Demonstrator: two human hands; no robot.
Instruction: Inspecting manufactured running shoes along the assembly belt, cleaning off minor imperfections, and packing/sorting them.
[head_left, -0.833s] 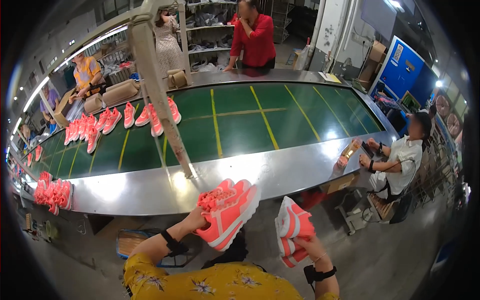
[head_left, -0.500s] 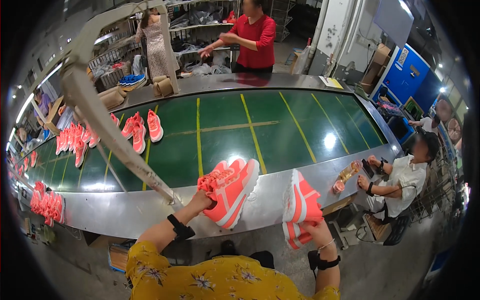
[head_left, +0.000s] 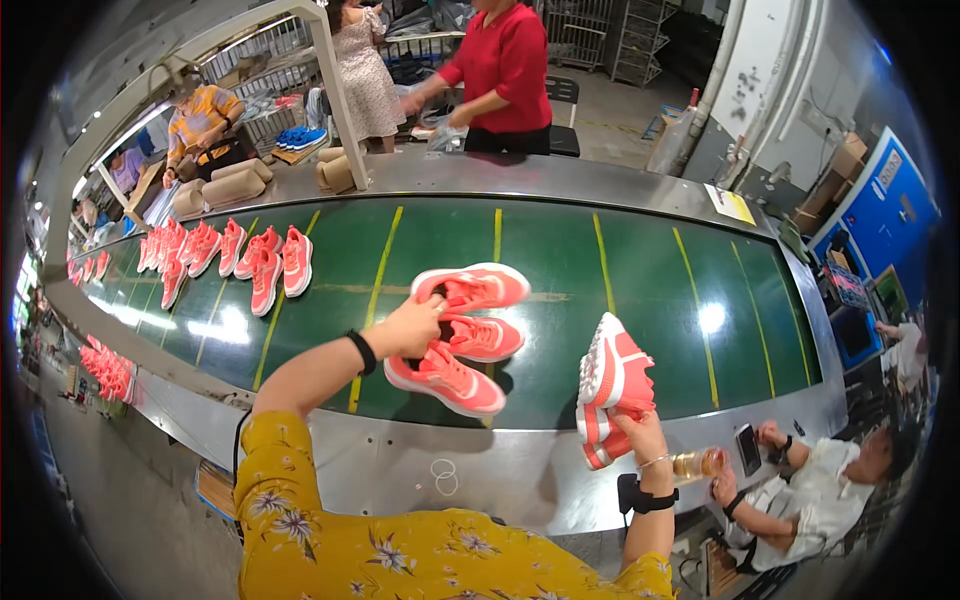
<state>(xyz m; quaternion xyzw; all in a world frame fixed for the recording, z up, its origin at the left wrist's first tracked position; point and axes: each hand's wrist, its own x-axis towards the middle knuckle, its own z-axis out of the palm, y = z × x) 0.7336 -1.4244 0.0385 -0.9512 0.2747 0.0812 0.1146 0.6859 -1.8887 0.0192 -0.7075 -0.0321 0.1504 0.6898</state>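
Across a shiny metal surface (head_left: 380, 455) runs a long green, yellow-striped belt (head_left: 545, 350) bearing coral-pink, white-soled sneakers (head_left: 232, 246) at left. Over it, the left hand (head_left: 412, 328) holds three matching shoes (head_left: 487, 338) by their collars; the right hand (head_left: 640, 430) grips a stacked pair (head_left: 618, 368).

A long worktop (head_left: 350, 460) with a shiny metal rim (head_left: 540, 470) crosses the room. Its green top (head_left: 655, 340) has yellow stripes (head_left: 603, 262) and bright spots of light (head_left: 711, 318). Behind its far edge stand metal racks (head_left: 640, 45) and a black chair (head_left: 563, 140). Past its far right corner are a pale wall (head_left: 755, 100) and a blue board (head_left: 890, 205). The floor (head_left: 150, 480) is grey.
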